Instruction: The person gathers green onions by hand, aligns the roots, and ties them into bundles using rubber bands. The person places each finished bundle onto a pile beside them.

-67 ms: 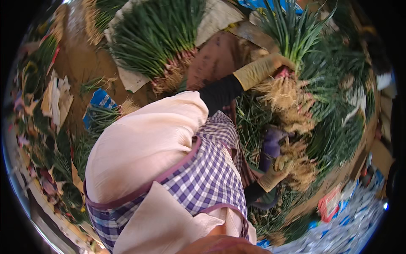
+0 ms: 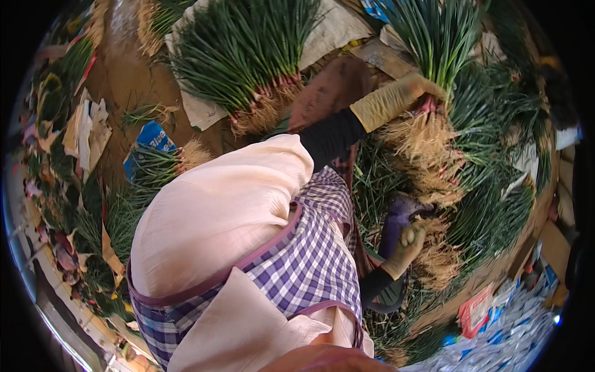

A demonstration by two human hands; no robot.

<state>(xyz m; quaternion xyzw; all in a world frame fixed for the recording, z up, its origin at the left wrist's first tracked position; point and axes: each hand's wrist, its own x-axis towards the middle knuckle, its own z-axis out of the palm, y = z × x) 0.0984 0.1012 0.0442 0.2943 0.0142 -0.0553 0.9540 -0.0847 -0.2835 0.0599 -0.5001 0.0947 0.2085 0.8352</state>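
Observation:
My gloved left hand [image 2: 427,92] is closed around a bunch of spring onions [image 2: 434,49]. The green leaves rise above the grip, and reddish bases with shaggy tan roots [image 2: 418,133] hang below it. Lower down, my gloved right hand [image 2: 406,245] has its fingers curled beside another root clump [image 2: 439,257]; what lies inside them, if anything, is hidden. A purple boot [image 2: 398,220] stands just left of that hand. More spring onions [image 2: 496,204] lie in a heap on the right, their roots toward me.
A large fan of spring onions [image 2: 245,53] rests on a pale sheet [image 2: 338,31] at upper left. A smaller bunch [image 2: 164,162] lies by a blue printed piece [image 2: 149,139]. Torn cardboard [image 2: 87,136] sits farther left. Crumpled blue-white plastic [image 2: 496,338] is at lower right.
The upper scene has shifted slightly right and down in the picture, my left hand with its bunch included. Both hands keep their closed shape.

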